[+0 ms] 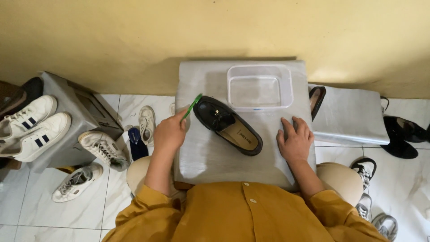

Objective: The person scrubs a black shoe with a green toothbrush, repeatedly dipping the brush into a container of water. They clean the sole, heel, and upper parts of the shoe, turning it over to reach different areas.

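Shoe: a black loafer with a tan insole lies on the grey-covered worktop, toe pointing up-left, heel toward the lower right.
Head view, left hand: the left hand sits at the worktop's left edge, fingers closed around a green toothbrush; the brush tip reaches up to just beside the loafer's toe, and I cannot tell whether it touches.
Head view, right hand: the right hand lies flat, palm down, fingers spread, on the worktop just right of the loafer's heel, holding nothing and apart from the shoe.
Head view, tub: a clear plastic tub stands at the back of the worktop, just behind the loafer.
Head view, left surroundings: a pair of white sneakers with dark stripes rests on a grey box; more pale sneakers lie on the tiled floor.
Head view, right surroundings: a second grey-covered surface stands beside the worktop, with black shoes past it on the floor.
Head view, person: mustard-yellow sleeves and shirt front fill the lower edge.
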